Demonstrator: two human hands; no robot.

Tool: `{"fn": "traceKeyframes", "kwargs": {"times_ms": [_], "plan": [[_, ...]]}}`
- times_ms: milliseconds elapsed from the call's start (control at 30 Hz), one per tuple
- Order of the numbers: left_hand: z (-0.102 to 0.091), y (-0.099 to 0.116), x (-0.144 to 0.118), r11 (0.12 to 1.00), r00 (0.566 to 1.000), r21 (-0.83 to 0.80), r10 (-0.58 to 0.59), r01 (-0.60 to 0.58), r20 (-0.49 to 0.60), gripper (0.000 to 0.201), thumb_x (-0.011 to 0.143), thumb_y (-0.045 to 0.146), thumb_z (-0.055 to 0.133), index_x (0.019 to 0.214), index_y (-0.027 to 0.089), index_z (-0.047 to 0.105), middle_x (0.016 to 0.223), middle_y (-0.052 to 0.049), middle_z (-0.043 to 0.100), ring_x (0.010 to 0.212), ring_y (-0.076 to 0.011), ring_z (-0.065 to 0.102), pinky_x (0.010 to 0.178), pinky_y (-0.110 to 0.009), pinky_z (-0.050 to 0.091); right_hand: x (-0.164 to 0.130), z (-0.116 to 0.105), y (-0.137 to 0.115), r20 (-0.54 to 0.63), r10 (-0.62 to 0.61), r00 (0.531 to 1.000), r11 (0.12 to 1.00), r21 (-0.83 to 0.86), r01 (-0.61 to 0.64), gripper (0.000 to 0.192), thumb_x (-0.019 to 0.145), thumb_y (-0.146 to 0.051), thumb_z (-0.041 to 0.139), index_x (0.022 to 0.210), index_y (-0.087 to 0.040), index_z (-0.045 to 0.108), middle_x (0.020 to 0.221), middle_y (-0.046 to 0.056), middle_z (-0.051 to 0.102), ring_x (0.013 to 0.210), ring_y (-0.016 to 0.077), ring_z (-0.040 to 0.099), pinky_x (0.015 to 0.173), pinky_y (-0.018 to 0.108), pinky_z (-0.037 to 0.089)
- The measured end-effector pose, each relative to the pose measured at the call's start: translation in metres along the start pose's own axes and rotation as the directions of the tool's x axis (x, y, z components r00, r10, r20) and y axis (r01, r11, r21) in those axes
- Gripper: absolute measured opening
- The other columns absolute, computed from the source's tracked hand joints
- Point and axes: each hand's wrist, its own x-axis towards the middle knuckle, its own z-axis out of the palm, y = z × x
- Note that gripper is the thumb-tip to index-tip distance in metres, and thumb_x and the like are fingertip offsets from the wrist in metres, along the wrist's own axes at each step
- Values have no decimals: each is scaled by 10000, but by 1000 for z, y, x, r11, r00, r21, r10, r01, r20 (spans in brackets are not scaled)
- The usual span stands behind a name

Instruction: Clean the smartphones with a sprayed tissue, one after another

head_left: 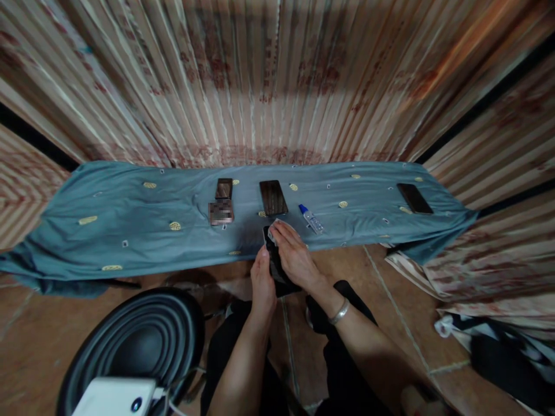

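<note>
My left hand grips the left edge of a black smartphone, tilted in front of the table's near edge. Pressed to the upper part of its dark face is a white wipe, held under the fingers of my right hand. Just beyond lies another dark phone on the cloth. Right of it is a small clear bottle with a blue cap. To the left sits a small dark case, with a blurred-out item touching its near side.
A blue-green patterned cloth covers the long table. A third phone lies near its right end. Striped curtains hang behind. At lower left are a black ringed round stool and a white device with a cable.
</note>
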Motion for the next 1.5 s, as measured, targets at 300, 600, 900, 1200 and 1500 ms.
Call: {"fn": "traceKeyframes", "kwargs": {"times_ms": [300, 600, 900, 1200, 1500], "plan": [[-1, 3, -9, 993, 998, 96, 70, -68, -10, 267, 830, 370, 665, 1031, 223, 761, 1220, -31, 733, 1336, -241, 535, 1176, -376, 325, -8, -14, -8, 15, -64, 998, 998, 14, 63, 505, 958, -93, 303, 1411, -29, 516, 1457, 221, 525, 1456, 267, 374, 1191, 504, 388], [8, 24, -10, 990, 990, 40, 135, -137, 46, 307, 801, 428, 668, 981, 199, 765, 1104, -59, 766, 1246, -259, 606, 1136, -401, 384, 0, -20, 3, -83, -25, 996, 996, 85, 32, 510, 959, -97, 334, 1410, -184, 556, 1416, 131, 586, 1391, 239, 463, 1165, 491, 424], [19, 42, 1, 995, 995, 22, 92, -93, 23, 196, 741, 337, 678, 856, 191, 740, 1001, -40, 779, 1202, -255, 628, 1121, -399, 395, 10, -28, 9, -219, 49, 974, 995, 99, -28, 438, 986, -156, 343, 1306, -199, 640, 1351, 121, 631, 1292, 229, 563, 1112, 445, 476], [23, 28, 15, 998, 999, -60, -9, 12, 45, 215, 724, 300, 702, 881, 156, 733, 1018, -65, 763, 1202, -234, 623, 1097, -345, 404, 12, -29, 21, -235, 246, 940, 962, 181, -207, 410, 980, -268, 436, 1358, -175, 565, 1455, 137, 547, 1344, 244, 526, 1097, 429, 474], [7, 37, 8, 942, 973, -244, -215, 230, 88, 256, 842, 269, 657, 1062, 159, 728, 1165, -53, 747, 1199, -234, 641, 1062, -336, 461, 23, -9, 6, -218, 178, 960, 968, 217, -130, 368, 984, -245, 422, 1244, -190, 676, 1383, 115, 617, 1291, 221, 574, 1125, 421, 452]]}}
